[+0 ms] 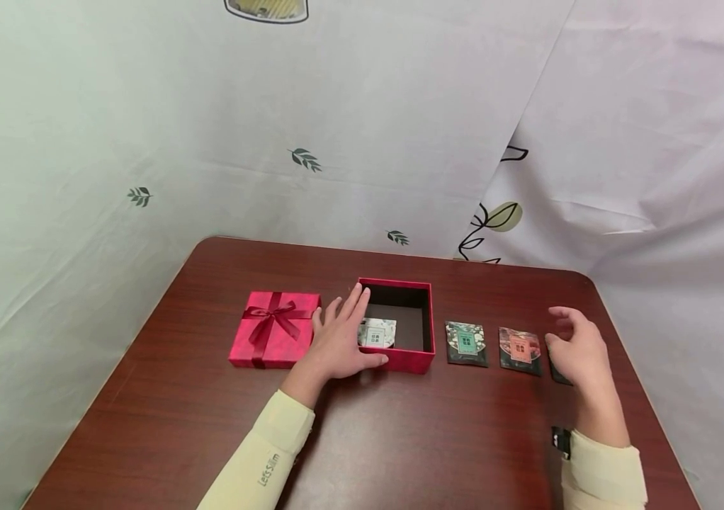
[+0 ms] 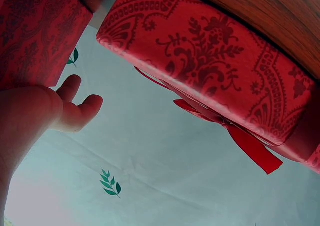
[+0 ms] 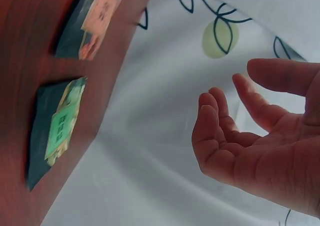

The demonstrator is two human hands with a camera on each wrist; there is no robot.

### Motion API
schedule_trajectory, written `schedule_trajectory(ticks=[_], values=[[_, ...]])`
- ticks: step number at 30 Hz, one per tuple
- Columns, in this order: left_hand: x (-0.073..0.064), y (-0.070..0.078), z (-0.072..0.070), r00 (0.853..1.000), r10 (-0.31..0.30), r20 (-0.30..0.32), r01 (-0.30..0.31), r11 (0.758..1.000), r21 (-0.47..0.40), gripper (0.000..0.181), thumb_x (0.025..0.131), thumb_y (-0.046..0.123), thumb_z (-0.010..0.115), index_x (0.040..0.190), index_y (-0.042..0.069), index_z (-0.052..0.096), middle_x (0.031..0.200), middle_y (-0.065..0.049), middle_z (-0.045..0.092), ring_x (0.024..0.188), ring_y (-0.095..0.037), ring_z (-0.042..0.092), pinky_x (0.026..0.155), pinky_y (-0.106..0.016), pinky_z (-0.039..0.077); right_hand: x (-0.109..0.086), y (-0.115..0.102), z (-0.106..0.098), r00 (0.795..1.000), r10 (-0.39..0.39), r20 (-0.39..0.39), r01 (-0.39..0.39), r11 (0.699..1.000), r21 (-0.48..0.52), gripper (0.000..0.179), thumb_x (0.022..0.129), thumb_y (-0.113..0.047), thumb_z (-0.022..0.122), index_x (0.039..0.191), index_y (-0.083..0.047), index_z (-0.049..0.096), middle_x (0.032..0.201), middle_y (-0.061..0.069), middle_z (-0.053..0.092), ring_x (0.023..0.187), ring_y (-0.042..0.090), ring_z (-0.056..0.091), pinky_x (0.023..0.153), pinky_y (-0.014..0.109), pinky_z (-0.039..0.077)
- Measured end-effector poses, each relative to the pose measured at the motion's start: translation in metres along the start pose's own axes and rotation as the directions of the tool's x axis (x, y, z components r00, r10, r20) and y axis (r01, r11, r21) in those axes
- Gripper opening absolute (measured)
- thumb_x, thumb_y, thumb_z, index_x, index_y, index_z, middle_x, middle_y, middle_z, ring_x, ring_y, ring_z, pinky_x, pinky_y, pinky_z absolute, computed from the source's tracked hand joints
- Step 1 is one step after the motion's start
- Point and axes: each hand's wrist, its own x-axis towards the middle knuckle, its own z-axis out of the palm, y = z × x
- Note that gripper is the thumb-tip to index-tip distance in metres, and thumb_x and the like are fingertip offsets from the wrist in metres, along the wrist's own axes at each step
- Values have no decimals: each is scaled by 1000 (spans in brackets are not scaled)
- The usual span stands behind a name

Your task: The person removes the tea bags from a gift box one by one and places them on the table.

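My left hand (image 1: 339, 340) rests over the left side of an uncovered red gift box (image 1: 413, 363), its fingers stretched along the rim and the thumb near the front wall. Inside the box lies a white-labelled sachet (image 1: 377, 333), partly covered by that hand. Above the table at the right, my right hand (image 1: 580, 354) hangs with loosely bent fingers and holds nothing. Beneath it in the head view is a dark sachet (image 1: 560, 375), mostly hidden; the right wrist view shows its green label (image 3: 62, 128). Left of it lies a sachet with an orange label (image 1: 520, 350).
A red box lid (image 1: 275, 329) with a ribbon bow sits left of the box. Another green-labelled sachet (image 1: 466, 343) lies just right of the box. Printed cloth (image 1: 336, 142) hangs behind the brown table (image 1: 413, 439).
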Motion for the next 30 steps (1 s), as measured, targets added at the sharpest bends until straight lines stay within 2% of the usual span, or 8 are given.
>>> schedule_trajectory(ticks=[12, 17, 23, 30], values=[[-1, 0, -1, 1000, 11, -15, -11, 1000, -10, 126, 67, 63, 82, 163, 24, 9, 167, 7, 0, 145, -38, 19, 109, -66, 5, -2, -24, 24, 996, -80, 27, 78, 996, 51, 48, 94, 0, 58, 140, 3, 46, 126, 29, 48, 111, 47, 49, 84, 61, 42], [-1, 0, 0, 1000, 9, -19, -9, 1000, -16, 126, 66, 63, 82, 163, 24, 10, 167, 7, 1, 144, -37, 19, 109, -66, 5, -1, -33, 27, 995, -103, 11, 102, 993, 58, 48, 93, 0, 59, 139, 3, 47, 124, 28, 49, 109, 45, 50, 85, 60, 42], [0, -1, 1, 1000, 8, -24, -8, 1000, -12, 126, 66, 63, 82, 163, 23, 11, 167, 7, 0, 145, -37, 18, 109, -67, 4, -2, -44, 29, 993, -112, 23, 110, 991, 73, 48, 94, -1, 58, 140, 1, 46, 125, 26, 49, 110, 43, 50, 84, 59, 42], [0, -1, 1, 1000, 8, -23, -8, 1000, -11, 127, 66, 63, 82, 163, 23, 11, 167, 7, 1, 144, -36, 19, 109, -67, 4, -3, -58, 36, 989, -144, 42, 140, 986, 91, 49, 94, -1, 60, 141, 1, 46, 126, 26, 49, 111, 45, 51, 89, 58, 44]])
